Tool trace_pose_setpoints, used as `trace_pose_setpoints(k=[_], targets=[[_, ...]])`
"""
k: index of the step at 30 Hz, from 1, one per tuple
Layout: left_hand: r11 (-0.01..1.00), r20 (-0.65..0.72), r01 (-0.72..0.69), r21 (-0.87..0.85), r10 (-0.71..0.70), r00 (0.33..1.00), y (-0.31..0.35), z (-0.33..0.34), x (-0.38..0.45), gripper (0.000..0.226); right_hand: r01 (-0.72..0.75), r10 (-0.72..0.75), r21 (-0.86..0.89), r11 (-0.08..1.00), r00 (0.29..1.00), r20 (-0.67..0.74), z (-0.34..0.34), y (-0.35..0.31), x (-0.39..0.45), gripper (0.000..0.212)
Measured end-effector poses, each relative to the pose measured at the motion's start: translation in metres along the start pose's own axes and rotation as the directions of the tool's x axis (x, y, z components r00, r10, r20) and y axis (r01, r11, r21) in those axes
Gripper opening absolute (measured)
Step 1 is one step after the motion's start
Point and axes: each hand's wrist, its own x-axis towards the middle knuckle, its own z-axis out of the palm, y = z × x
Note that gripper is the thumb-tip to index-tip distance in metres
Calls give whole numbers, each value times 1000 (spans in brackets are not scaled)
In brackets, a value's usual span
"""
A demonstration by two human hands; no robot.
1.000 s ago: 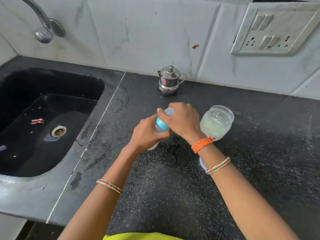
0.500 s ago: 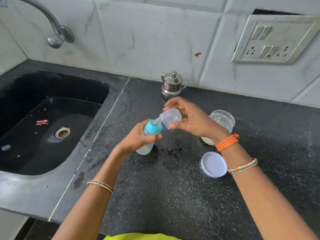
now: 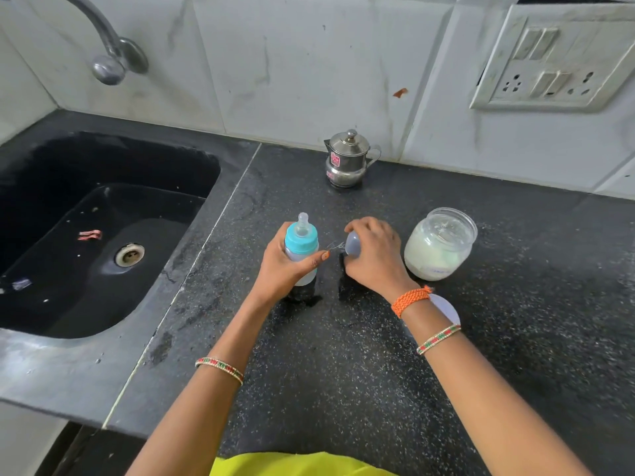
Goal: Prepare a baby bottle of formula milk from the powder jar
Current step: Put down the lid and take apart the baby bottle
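- Gripped the bottle at centre frame with the left hand, fingers and thumb curled round the body. Kept near upright, blue ring and teat on top.
- Grasped the clear cap under the right hand, fingers curled over it, low and just right of the bottle. Could not tell whether it touched the counter.
- Judged the step in hand as parking the cap, with the blue ring not yet unscrewed.
- Best parked on a dry patch, away from the wet-looking marks below both hands. Best kept within reach but out of the path to the jar.
- Noted the jar at centre right, open, with white powder inside, near the right hand but apart from it.
- Noted the jar lid flat on the counter, partly hidden behind the right wrist. Judged it easy to knock when drawing that arm back.
- Noted the sink at frame left, its rim well apart from the bottle.
- Noted the steel pot at upper centre, by the wall.
- Found open room at lower centre and along the right of the frame.
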Motion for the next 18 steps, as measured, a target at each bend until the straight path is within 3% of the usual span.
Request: trace_pose_setpoints(k=[2,4,7,10,13,18], targets=[[1000,-6,1,7,-1,1000,-5,-2,-3,42,12,-12,4,1000,996,-85,-6,-11,-3,55],[1000,-9,6,-8,-6,1000,-4,-3,-7,47,92,-67,138,986,982,-176,-13,-27,-7,52],[1000,-68,13,19,-12,998,2,4,-10,39,149,-126,218,964,986,-112,-21,-57,-15,51],[970,-128,58,237,-28,991,15,11,-13,26,75,-63,133,988,994,-91,-20,-68,-12,64],[917,-72,98,386,-76,995,38,12,-20,34,-19,63,339,941,991,-119,-27,-67,-10,47],[966,202,64,251,-116,972,66,1,-23,25,136,-8,539,831,973,-233,-32,-63,-16,46]])
